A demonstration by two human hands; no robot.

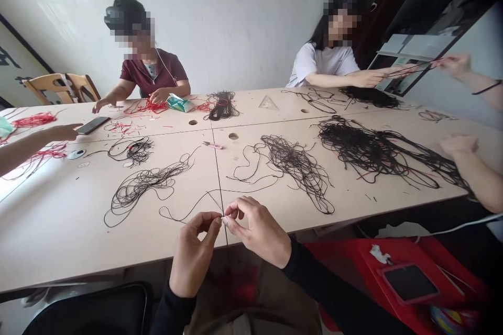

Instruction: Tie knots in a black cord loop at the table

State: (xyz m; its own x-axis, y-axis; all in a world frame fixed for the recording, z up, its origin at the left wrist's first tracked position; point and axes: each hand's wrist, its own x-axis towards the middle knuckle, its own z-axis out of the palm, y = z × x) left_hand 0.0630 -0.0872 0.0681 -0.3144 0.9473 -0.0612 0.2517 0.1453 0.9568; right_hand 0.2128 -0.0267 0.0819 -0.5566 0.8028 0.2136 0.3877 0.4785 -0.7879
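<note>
A thin black cord (214, 203) pinched between the left hand (192, 251) and the right hand (257, 230)

Both hands were closed into a delicate pinch, thumbs and forefingers meeting above the near edge of a long, pale wooden table (58, 230), and the other fingers curled loosely. The pinched end of the cord was hidden by the fingertips, and a tiny pale speck at the pinch was too small to make out. From there, a short straight length pointed away from the person and up to the left, lying over the table. A longer curving strand ran nearby, but it was hard to tell whether it belonged to the same cord.

Beyond the hands lay two large tangled heaps of fine black cord (293, 167), with a third, larger one (373, 154) further right. A small pink-handled pair of scissors (212, 145) lay near a round hole in the tabletop. Two seated co-workers (151, 76) handled cords at the far side, and the arms of others were cut off by the frame edges. Red threads (143, 107) lay towards the far left, and a dark-screened tablet (408, 282) rested on a red plastic surface (346, 264) below the table
</note>
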